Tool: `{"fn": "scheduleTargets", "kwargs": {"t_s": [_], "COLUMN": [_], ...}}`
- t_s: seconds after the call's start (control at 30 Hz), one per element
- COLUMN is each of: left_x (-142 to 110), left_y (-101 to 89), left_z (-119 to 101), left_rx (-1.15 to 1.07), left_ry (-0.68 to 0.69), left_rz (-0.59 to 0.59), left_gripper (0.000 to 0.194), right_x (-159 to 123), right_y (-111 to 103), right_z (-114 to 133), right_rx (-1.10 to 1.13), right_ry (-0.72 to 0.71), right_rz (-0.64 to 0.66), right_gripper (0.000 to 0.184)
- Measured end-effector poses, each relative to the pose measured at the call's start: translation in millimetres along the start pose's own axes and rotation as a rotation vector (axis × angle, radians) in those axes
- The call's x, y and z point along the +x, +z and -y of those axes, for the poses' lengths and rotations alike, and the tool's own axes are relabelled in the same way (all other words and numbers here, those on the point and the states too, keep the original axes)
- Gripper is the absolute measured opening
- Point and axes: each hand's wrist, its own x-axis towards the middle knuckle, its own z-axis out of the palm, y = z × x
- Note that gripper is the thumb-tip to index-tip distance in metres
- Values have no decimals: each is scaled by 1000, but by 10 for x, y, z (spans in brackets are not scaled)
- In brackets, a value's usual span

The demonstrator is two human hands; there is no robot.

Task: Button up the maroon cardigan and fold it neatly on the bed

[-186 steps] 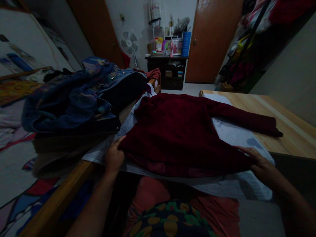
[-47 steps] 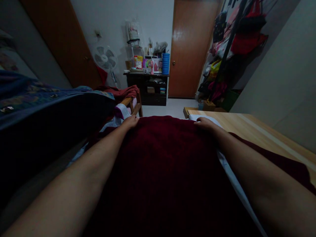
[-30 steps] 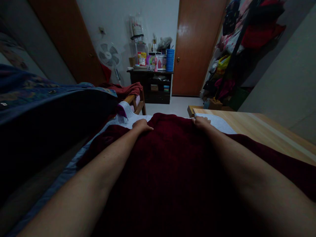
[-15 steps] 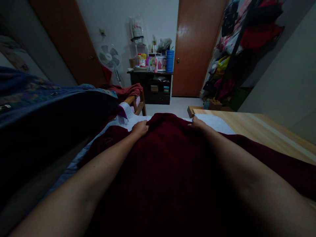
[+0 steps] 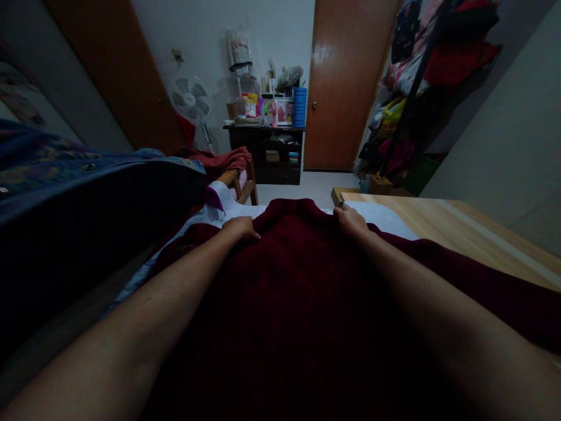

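Observation:
A large dark red cloth (image 5: 293,269) spreads over most of the lower view, draped on a light padded surface (image 5: 219,219). I cannot tell whether it is a garment or a blanket. At its far left edge, my left hand (image 5: 241,227) is closed with the fabric in its grip. My right hand (image 5: 350,221) is closed on the far right edge, fingers mostly hidden. Between the hands, the cloth's far edge rises in a rounded fold.
Blue patterned fabric (image 5: 48,152) hangs at left. Beyond it stand a wooden chair (image 5: 249,181) with reddish cloth and a fan (image 5: 191,96). A wooden tabletop (image 5: 456,225) lies at right. Further back are a dark cabinet (image 5: 263,146), a door (image 5: 346,88) and hanging clothes (image 5: 456,58).
My left hand has shifted slightly left along the cloth's edge, and the hands are a little farther apart. The fold between them looks wider and flatter.

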Motion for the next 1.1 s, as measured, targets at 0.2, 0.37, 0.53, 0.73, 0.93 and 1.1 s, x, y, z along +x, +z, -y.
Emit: {"fn": "scheduleTargets", "kwargs": {"t_s": [0.2,0.37,0.53,0.73,0.93,1.1], "left_x": [31,55,67,68,51,50], "left_y": [6,126,202,258,257,189], "left_z": [55,71,85,80,84,106], "left_rx": [61,55,58,63,46,1], "left_ry": [-6,15,11,16,26,63], "left_rz": [-11,-62,-78,-82,-49,10], "left_gripper": [52,56,54,53,55,61], "right_x": [-159,-192,-143,-86,-40,-83], "right_y": [-24,10,110,187,187,184], "right_z": [67,95,125,146,194,220], "right_rx": [-128,-127,-63,-51,-114,-116], "right_ry": [-197,-282,-140,-98,-81,-52], "right_rz": [-20,110,167,181,247,222], "right_gripper": [28,45,38,51,47,45]}}
